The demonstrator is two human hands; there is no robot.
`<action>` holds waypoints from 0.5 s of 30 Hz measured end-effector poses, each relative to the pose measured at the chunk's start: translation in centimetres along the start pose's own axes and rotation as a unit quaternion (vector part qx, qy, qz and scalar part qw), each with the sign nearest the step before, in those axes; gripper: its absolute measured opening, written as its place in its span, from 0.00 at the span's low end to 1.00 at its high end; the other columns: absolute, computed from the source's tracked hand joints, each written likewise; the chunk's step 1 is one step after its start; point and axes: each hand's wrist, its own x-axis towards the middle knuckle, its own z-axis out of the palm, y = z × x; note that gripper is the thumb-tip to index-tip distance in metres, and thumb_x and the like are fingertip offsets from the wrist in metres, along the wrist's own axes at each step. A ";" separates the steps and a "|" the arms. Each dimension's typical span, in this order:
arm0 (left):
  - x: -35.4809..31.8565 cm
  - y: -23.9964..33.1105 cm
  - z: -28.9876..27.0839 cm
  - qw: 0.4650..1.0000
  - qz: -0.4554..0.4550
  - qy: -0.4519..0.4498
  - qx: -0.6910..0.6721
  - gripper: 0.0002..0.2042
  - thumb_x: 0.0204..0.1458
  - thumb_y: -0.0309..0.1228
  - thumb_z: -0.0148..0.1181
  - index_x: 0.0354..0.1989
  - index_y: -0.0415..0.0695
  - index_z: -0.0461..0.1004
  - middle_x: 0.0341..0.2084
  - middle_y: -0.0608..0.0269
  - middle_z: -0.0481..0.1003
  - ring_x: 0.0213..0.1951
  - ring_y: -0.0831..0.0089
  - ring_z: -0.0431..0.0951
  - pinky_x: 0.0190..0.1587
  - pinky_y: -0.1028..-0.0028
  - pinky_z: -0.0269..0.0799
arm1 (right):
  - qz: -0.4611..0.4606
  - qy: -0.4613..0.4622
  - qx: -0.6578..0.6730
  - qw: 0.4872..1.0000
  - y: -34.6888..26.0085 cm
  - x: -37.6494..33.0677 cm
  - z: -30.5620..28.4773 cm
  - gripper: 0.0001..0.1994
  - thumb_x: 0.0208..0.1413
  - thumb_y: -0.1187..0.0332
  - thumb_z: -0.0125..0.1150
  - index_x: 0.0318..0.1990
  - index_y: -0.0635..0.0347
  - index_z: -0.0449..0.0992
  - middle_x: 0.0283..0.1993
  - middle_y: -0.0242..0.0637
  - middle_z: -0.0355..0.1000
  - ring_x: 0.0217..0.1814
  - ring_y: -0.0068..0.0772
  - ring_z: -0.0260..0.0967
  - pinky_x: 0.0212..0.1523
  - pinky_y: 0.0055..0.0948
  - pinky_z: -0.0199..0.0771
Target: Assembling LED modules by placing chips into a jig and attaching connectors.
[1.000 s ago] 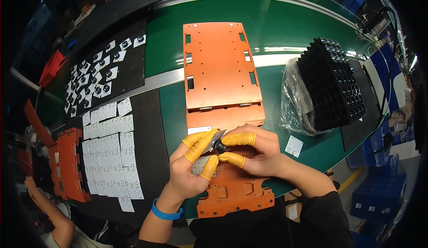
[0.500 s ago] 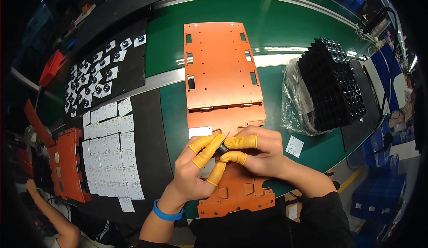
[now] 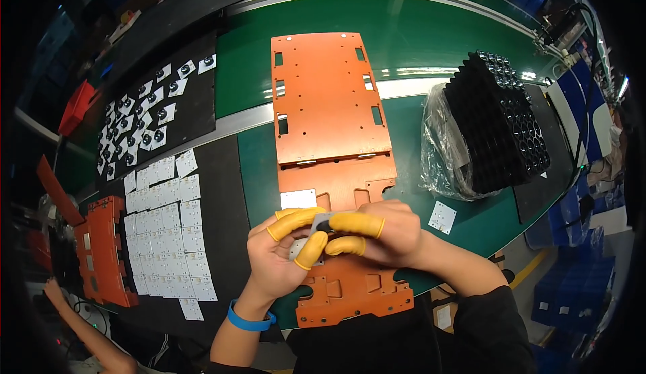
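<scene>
Yellow finger cots cover several fingertips on both hands. Over the lower half of an orange hinged fixture, my left hand pinches a small, tilted white square circuit board. My right hand meets it there, thumb and forefinger closed on a small round black part against the board's face. Whether that part is fixed to the board is hidden by the fingers. Another white board lies in the fixture just beyond my left fingers; one more beneath my hands is mostly covered.
Left, rows of white boards lie on a black mat; boards with black parts sit farther back. Stacked black trays in clear plastic stand right, near a loose board. A co-worker's arm is beside another orange fixture.
The black part was pinched between both hands' fingertips, and no board showed there. Now a white board is in my left fingers with the black part against it. Both hands have shifted slightly left.
</scene>
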 end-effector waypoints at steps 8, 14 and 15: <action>-0.1 -1.0 -0.5 0.993 0.078 0.043 0.074 0.16 0.55 0.20 0.60 0.51 0.29 0.69 0.47 0.53 0.71 0.48 0.67 0.76 0.53 0.70 0.73 | 0.268 0.119 0.273 0.916 0.6 -0.6 -0.1 0.10 0.57 0.72 0.63 0.42 0.68 0.72 0.33 0.34 0.74 0.28 0.14 0.68 0.28 0.16 0.69; -0.2 -0.5 -0.9 0.998 0.017 0.048 0.025 0.16 0.56 0.21 0.60 0.52 0.29 0.68 0.47 0.53 0.72 0.49 0.67 0.75 0.56 0.69 0.71 | 0.164 -0.010 0.165 0.973 0.8 0.4 0.1 0.17 0.49 0.72 0.70 0.44 0.68 0.71 0.35 0.35 0.68 0.28 0.19 0.67 0.27 0.17 0.69; -0.2 -0.5 -0.8 0.998 0.016 0.047 0.025 0.16 0.56 0.21 0.60 0.52 0.29 0.68 0.47 0.53 0.72 0.49 0.67 0.75 0.56 0.69 0.71 | 0.159 -0.026 0.149 0.976 0.8 0.3 0.2 0.17 0.48 0.72 0.70 0.44 0.67 0.71 0.35 0.35 0.68 0.27 0.19 0.66 0.26 0.18 0.69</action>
